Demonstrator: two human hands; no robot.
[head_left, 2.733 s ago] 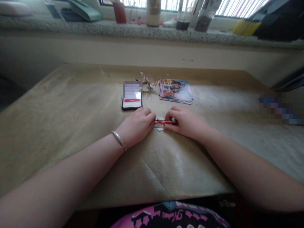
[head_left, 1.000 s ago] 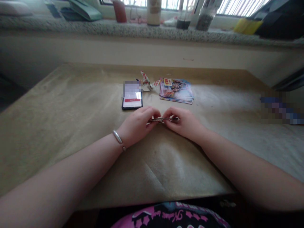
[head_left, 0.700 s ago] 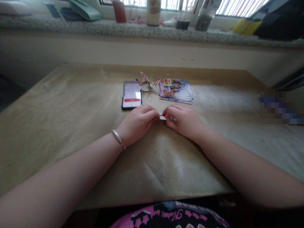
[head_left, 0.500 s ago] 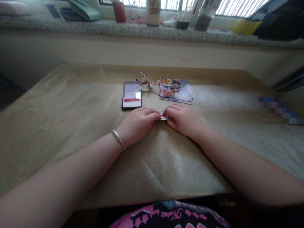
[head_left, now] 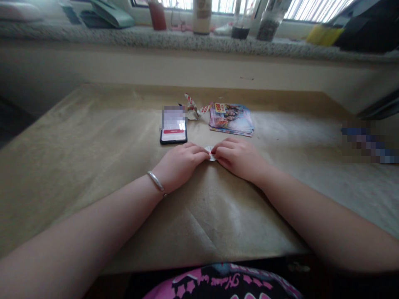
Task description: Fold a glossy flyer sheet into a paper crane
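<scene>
Fingertips shifted slightly, baring more of the small white-and-red folded paper (head_left: 211, 158). It's between left hand (head_left: 182, 162) and right hand (head_left: 241, 157), equally near; both pinch its edges. Long axis unclear.

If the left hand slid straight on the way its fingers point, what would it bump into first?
The left hand would likely first push the small white piece, perhaps paper, at its fingertips; just past that, probably the right hand. Their exact heights are hard to judge.
</scene>
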